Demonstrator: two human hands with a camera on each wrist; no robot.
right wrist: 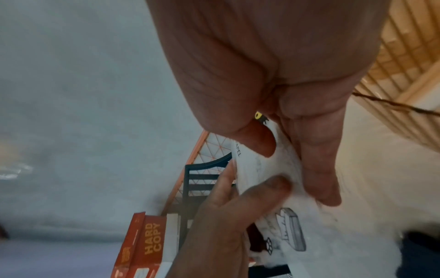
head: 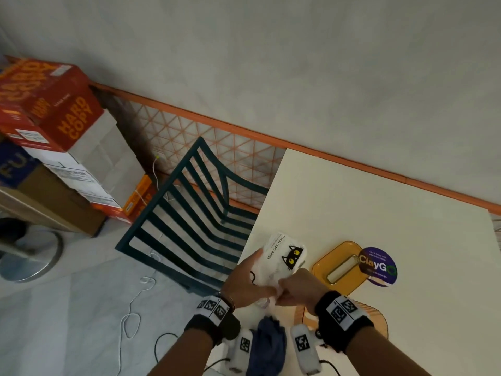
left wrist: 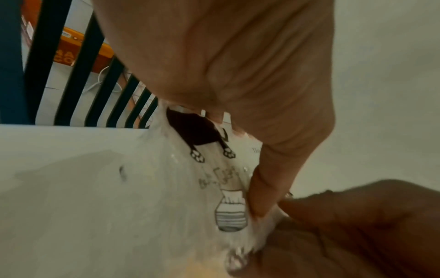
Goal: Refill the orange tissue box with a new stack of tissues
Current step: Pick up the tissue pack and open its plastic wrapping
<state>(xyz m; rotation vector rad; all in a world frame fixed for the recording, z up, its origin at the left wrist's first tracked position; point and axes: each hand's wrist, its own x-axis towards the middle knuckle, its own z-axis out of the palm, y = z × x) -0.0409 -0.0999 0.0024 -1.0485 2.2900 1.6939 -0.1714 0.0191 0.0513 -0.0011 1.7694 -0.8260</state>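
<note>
A white plastic-wrapped tissue pack [head: 282, 256] with a black cat print is held above the table's near left corner. My left hand [head: 259, 276] grips its left side, fingers curled round the wrapper [left wrist: 214, 169]. At the pack's near end my right hand [head: 283, 290] pinches the wrapper [right wrist: 273, 169] between thumb and fingers. The orange tissue box lid [head: 324, 267], with its oval slot, lies flat on the table just right of the pack. An orange box base [head: 381, 316] sits partly hidden under my right wrist.
A round purple ClayGo sticker [head: 379, 265] lies beside the lid. A dark green slatted chair [head: 195, 213] stands against the cream table's [head: 379, 199] left edge. Stacked paper cartons [head: 54, 118] sit at far left, a white cable [head: 130, 316] trails on the floor, and a blue cloth [head: 268, 343] hangs below my hands.
</note>
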